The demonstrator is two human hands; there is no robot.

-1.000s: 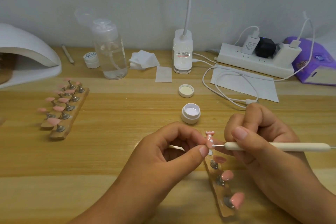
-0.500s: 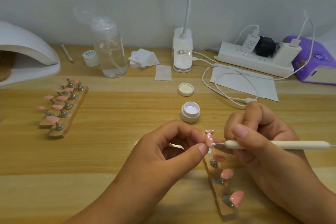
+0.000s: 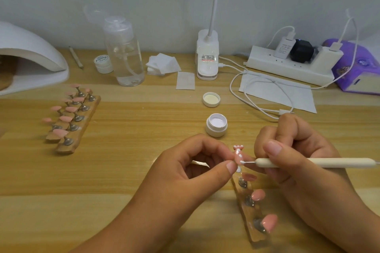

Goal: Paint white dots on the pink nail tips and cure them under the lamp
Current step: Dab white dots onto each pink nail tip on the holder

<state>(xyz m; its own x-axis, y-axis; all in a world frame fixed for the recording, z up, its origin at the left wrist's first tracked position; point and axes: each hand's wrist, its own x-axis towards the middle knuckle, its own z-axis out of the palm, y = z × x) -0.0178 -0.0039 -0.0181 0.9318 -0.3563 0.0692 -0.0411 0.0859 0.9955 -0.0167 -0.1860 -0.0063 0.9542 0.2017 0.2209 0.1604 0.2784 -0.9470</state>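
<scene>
My left hand (image 3: 185,174) pinches a pink nail tip (image 3: 238,156) between thumb and forefinger, at the far end of a clear holder strip (image 3: 249,211). White dots show on that tip and on the tip behind it. My right hand (image 3: 292,156) grips a white dotting pen (image 3: 314,162) lying sideways, its fine metal point touching the pinched tip. Three more plain pink tips stand on the same strip. An open white paint pot (image 3: 216,125) sits just beyond my hands. The white curing lamp (image 3: 30,57) stands at the far left.
Two more strips of pink tips (image 3: 71,115) lie left of centre. The pot's lid (image 3: 211,99), a clear pump bottle (image 3: 125,51), a small closed jar (image 3: 102,63), cotton pads (image 3: 162,64), a desk lamp base (image 3: 207,55), a power strip (image 3: 287,63) with cables and a purple box (image 3: 357,65) line the back.
The pen's point has shifted slightly lower along the pinched tip. Both hands stay in nearly the same place.
</scene>
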